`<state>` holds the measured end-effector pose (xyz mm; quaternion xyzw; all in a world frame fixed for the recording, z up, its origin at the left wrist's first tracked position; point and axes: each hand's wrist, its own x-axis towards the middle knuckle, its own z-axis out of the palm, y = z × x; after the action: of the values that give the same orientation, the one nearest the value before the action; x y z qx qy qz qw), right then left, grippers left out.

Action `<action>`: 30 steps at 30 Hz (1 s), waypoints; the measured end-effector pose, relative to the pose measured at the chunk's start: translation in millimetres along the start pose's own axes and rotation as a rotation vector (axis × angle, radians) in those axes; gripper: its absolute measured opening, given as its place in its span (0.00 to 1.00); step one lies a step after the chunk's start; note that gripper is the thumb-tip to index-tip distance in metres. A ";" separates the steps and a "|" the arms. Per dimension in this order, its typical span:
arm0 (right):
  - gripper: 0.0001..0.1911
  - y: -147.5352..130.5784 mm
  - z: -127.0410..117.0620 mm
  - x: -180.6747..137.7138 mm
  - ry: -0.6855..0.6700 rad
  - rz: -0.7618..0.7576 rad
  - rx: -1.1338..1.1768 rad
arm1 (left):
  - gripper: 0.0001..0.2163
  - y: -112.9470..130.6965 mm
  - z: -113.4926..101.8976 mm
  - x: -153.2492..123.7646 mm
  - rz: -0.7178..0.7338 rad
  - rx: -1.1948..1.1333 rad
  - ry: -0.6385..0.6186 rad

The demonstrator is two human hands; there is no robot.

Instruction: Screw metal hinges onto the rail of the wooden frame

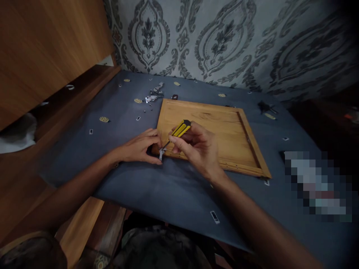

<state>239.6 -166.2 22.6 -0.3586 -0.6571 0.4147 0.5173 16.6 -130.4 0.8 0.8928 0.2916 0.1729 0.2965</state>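
Note:
A framed wooden cabinet door lies flat on the cloth-covered table. At its near left corner sits a small metal hinge. My left hand is closed about that hinge, thumb against its near end and fingers by the door's edge. In my right hand is a screwdriver with a yellow and black handle, tilted, its shaft pointing down to the hinge. The tip meets the hinge area, but whether a screw is under it is too small to tell.
Several more metal hinges and tiny screws lie beyond the door's left side. A dark object rests at the far right. A blurred-out item is at right. A wooden cabinet stands at left, and patterned wall covering rises behind.

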 end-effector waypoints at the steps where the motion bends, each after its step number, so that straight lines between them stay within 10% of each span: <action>1: 0.21 0.9 1.9 -1.5 0.040 -0.012 -0.049 | 0.19 0.2 0.0 0.3 -0.002 0.002 0.002; 9: 0.18 -5.4 6.5 -5.5 0.276 -0.157 -0.130 | 0.20 -0.5 0.3 0.3 -0.002 0.019 -0.002; 30: 0.19 3.6 5.9 -4.7 0.123 -0.107 -0.095 | 0.20 0.6 -0.8 0.3 0.006 0.023 -0.002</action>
<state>235.0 -170.0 16.7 -0.3720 -0.6613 0.3320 0.5604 16.7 -130.3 1.8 0.8972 0.2907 0.1695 0.2861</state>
